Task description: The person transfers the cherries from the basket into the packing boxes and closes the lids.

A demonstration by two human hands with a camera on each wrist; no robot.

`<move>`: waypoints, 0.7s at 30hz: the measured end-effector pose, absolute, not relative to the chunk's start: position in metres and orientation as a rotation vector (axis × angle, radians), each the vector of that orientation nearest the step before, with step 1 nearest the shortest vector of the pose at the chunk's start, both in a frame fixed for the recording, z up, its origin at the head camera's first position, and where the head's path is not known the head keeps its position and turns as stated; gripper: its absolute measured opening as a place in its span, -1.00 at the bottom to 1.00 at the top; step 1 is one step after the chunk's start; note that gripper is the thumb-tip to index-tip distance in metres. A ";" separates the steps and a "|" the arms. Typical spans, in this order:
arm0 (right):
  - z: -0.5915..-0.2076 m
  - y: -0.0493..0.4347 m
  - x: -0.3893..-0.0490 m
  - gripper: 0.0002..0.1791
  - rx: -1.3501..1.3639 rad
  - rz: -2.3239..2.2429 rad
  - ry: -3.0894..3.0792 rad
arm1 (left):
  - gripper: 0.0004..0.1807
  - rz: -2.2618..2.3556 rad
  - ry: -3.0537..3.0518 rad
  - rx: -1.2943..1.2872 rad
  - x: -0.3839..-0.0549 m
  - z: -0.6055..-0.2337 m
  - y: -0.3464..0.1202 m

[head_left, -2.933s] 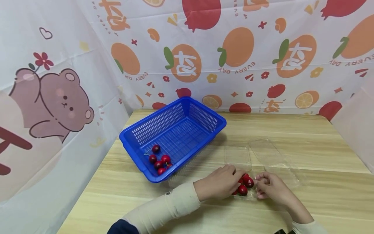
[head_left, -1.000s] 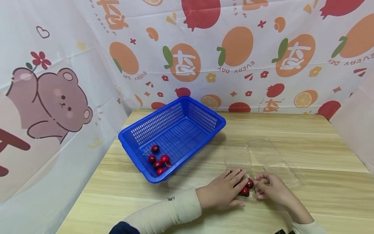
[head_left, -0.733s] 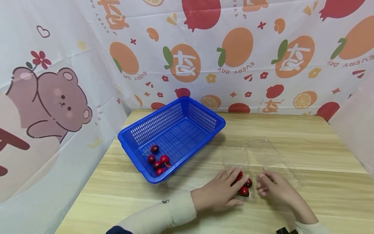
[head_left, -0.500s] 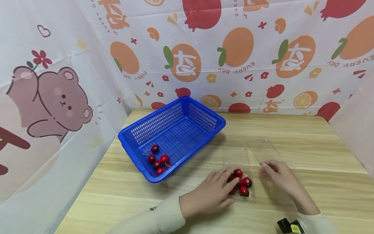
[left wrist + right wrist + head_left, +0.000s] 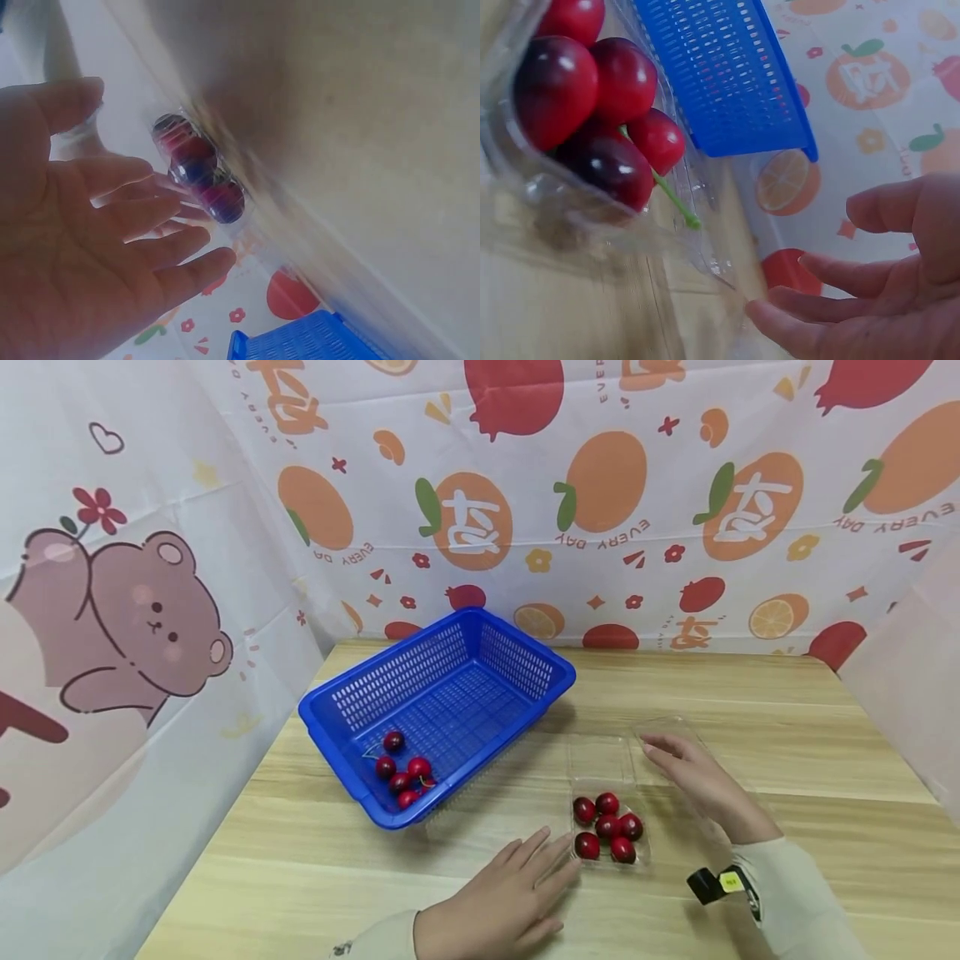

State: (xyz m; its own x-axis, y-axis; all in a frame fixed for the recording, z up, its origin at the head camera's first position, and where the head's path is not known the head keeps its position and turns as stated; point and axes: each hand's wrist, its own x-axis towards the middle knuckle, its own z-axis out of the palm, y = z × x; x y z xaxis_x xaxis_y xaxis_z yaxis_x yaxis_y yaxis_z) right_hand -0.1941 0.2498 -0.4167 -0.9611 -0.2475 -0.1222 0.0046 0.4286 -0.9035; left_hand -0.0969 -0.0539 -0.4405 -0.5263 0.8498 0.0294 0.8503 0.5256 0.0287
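Several dark red cherries (image 5: 607, 827) lie in a clear plastic clamshell box (image 5: 641, 862), whose lid (image 5: 600, 758) lies folded back flat behind it. My left hand (image 5: 498, 893) hovers with spread fingers at the box's left front; it holds nothing, and its bare palm (image 5: 90, 232) shows in the left wrist view. To the right of the lid is my right hand (image 5: 708, 785), fingers loosely bent over a second clear plastic piece (image 5: 667, 724) that it partly hides. In the right wrist view a green stem (image 5: 676, 201) sticks up among the cherries, and nothing is between the fingers.
A blue slotted basket (image 5: 442, 785) stands at the left rear of the wooden table (image 5: 300, 860), with several more cherries (image 5: 405, 777) in its near left corner. Fruit-printed cloth (image 5: 600, 560) hangs behind the table, and a bear-printed sheet (image 5: 150, 627) at the left.
My left hand has come off the cherries and drawn back to the left, uncovering them. My right hand has left the box's right edge and moved up toward the second plastic piece.
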 end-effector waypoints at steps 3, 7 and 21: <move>-0.419 0.247 -0.204 -0.34 -0.184 -1.600 2.361 | -0.31 -0.068 -2.756 -1.527 -0.096 -0.443 -0.053; -0.424 0.243 -0.214 -0.37 -0.145 -1.651 2.296 | -0.31 -0.078 -2.778 -1.521 -0.097 -0.446 -0.052; -0.434 0.233 -0.222 -0.38 0.027 -1.695 2.256 | -0.28 -0.080 -2.817 -1.493 -0.098 -0.443 -0.049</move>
